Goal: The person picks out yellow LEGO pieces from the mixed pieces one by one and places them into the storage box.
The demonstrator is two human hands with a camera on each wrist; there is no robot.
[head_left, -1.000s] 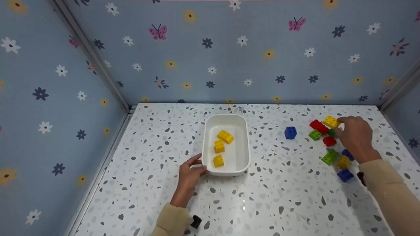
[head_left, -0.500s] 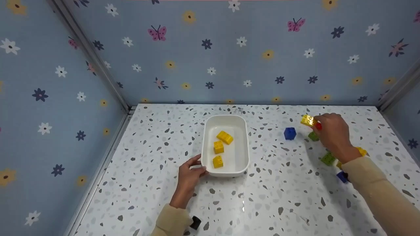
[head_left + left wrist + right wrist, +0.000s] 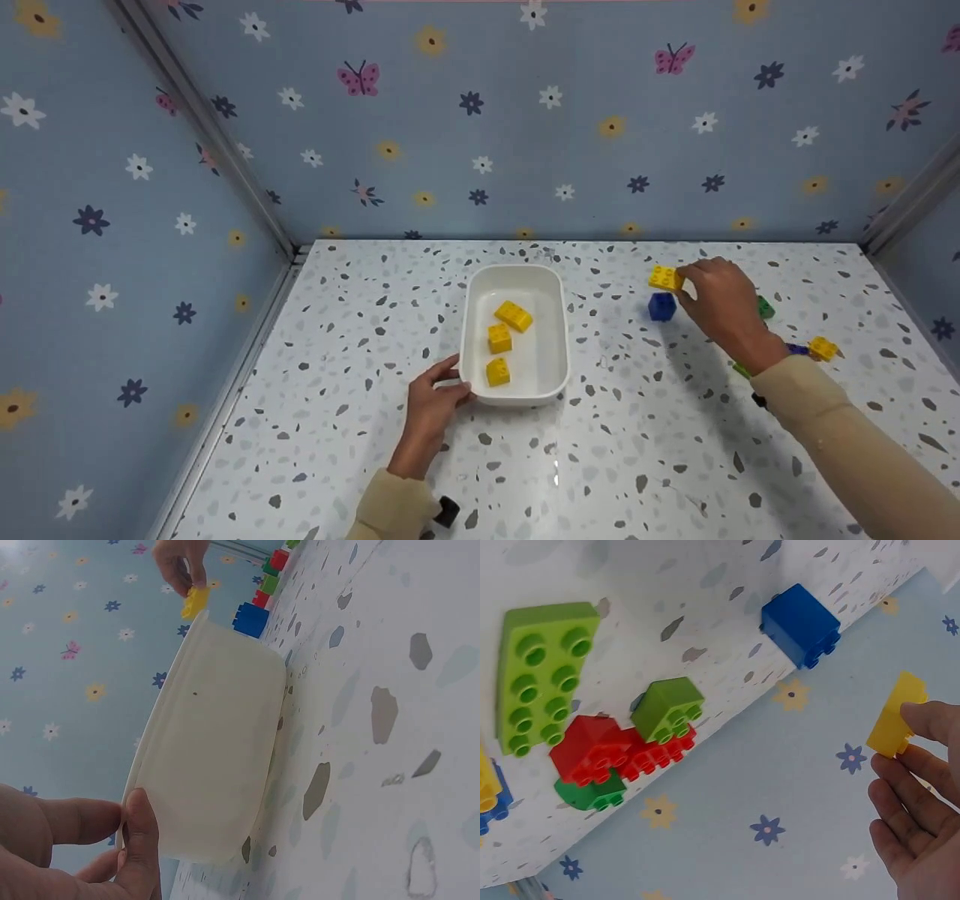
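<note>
My right hand [image 3: 721, 304] pinches a yellow toy brick [image 3: 665, 278] between thumb and fingers, raised above the table. In the head view the brick appears just beyond a blue brick [image 3: 661, 307]. A white plastic tub [image 3: 559, 330] stands left of it, holding several yellow bricks [image 3: 514, 316]. The left hand [image 3: 433, 401] grips the tub's near left corner; in the left wrist view the thumb [image 3: 140, 832] lies against the outer wall and a finger meets it at the rim.
Red bricks [image 3: 592, 750], a long light green brick [image 3: 544, 675], a small light green brick [image 3: 667, 706] and a dark green one [image 3: 592, 791] lie on the speckled table, partly hidden by the right arm in the head view. Another yellow brick [image 3: 823, 348] lies right. Patterned panels [image 3: 480, 150] stand behind.
The right hand has lifted the yellow brick from the pile and carried it left, to near the blue brick. The left hand and the tub have stayed in place.
</note>
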